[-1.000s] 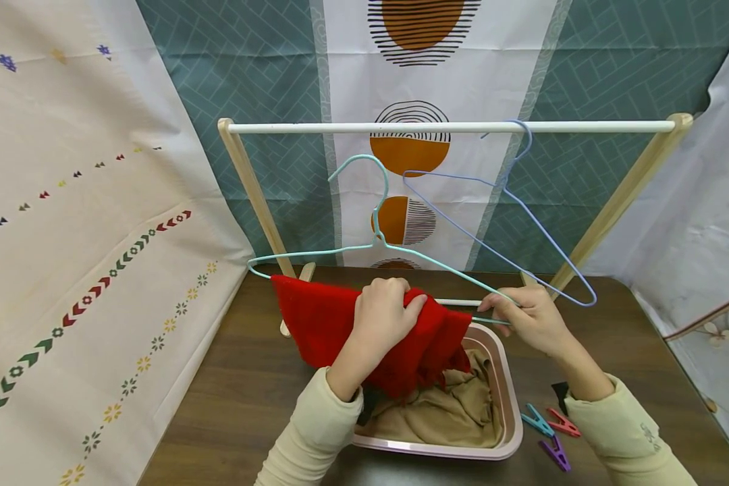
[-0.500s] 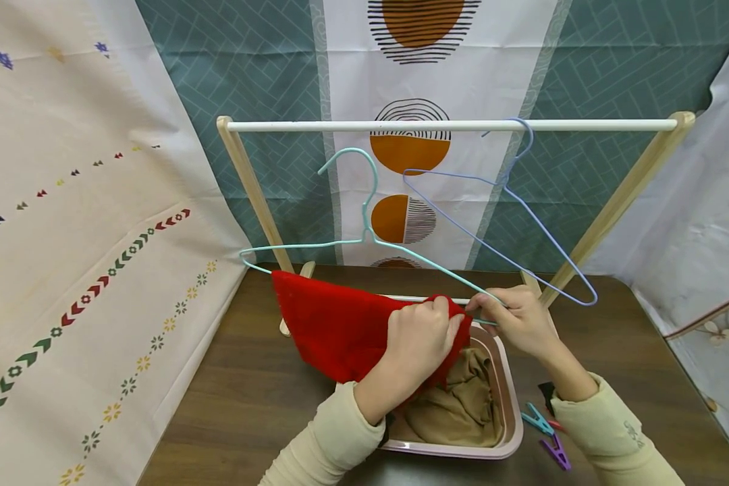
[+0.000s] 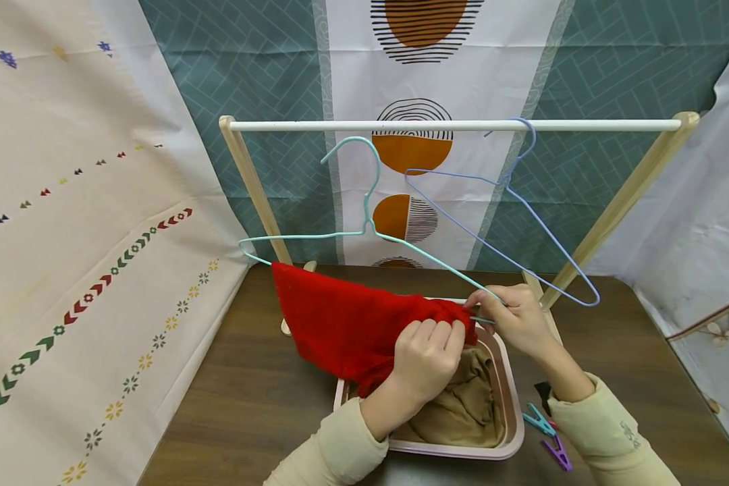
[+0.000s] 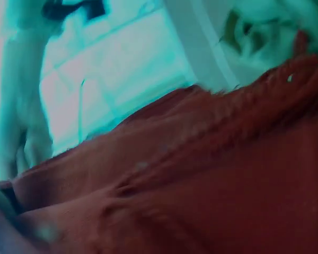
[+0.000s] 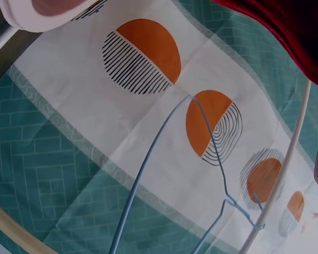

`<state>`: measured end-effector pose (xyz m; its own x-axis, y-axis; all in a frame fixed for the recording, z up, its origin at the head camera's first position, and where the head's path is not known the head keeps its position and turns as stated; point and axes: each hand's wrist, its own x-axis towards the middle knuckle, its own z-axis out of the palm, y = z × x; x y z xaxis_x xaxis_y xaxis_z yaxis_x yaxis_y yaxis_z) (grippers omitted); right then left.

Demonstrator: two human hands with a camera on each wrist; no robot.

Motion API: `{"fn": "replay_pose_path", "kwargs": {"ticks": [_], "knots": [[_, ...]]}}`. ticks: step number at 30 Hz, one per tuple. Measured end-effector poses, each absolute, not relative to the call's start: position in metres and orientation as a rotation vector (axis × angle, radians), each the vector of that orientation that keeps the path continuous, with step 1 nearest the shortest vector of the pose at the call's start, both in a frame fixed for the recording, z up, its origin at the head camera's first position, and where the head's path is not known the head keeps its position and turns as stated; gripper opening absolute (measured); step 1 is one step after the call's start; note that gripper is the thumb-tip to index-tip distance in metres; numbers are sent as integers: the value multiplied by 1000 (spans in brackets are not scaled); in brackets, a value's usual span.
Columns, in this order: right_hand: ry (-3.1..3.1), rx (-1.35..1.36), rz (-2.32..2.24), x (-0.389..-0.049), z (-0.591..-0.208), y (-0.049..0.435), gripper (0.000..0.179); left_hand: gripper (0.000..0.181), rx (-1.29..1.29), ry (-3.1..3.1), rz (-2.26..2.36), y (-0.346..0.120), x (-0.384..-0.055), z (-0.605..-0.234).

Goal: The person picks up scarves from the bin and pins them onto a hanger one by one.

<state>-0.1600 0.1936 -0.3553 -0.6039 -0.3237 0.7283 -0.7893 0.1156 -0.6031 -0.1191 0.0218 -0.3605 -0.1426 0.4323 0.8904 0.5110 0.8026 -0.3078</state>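
Observation:
A red fringed scarf drapes over the bottom bar of a mint-green hanger, whose hook stands free in front of the rack. My left hand grips the scarf's bunched right end, close to my right hand. Near the hanger's right corner, my right hand pinches the wire and holds the hanger up. In the left wrist view the scarf fills the lower part, blurred. The right wrist view catches a dark red edge of the scarf.
A blue hanger hangs from the rack's white rail. Below the scarf stands a pink basin with brown cloth inside. Clothespins, one teal and one purple, lie right of it; a red one is mostly hidden by a sleeve.
My left hand has moved right along the hanger's bottom bar, drawing the scarf's right end toward my right hand. The mint-green hanger has risen slightly and shifted left.

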Motion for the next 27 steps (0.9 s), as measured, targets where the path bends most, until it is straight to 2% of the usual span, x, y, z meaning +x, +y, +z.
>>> {"fn": "replay_pose_path", "kwargs": {"ticks": [3,9,12,14,17,22,27], "knots": [[-1966,1078,1537,-160,-353,193,20,24,-829,-1938,-57,20,-106,-372],[-1999,1090,1478,-160,-348,196,20,51,-1243,-2376,-319,3,-91,-382],[-2017,1080,1438,-160,-347,199,22,40,-1350,-2329,-435,-13,-96,-382],[-2014,1069,1454,-159,-347,201,22,29,-1315,-2197,-473,-25,-104,-382],[-2014,1037,1479,-157,-349,203,22,21,-1165,-1979,-459,-45,-117,-381],[-2005,1014,1502,-157,-350,207,22,19,-937,-1784,-370,-77,-136,-373],[-1978,1058,1524,-158,-351,208,23,25,-861,-1880,-237,-101,-150,-363]]}}
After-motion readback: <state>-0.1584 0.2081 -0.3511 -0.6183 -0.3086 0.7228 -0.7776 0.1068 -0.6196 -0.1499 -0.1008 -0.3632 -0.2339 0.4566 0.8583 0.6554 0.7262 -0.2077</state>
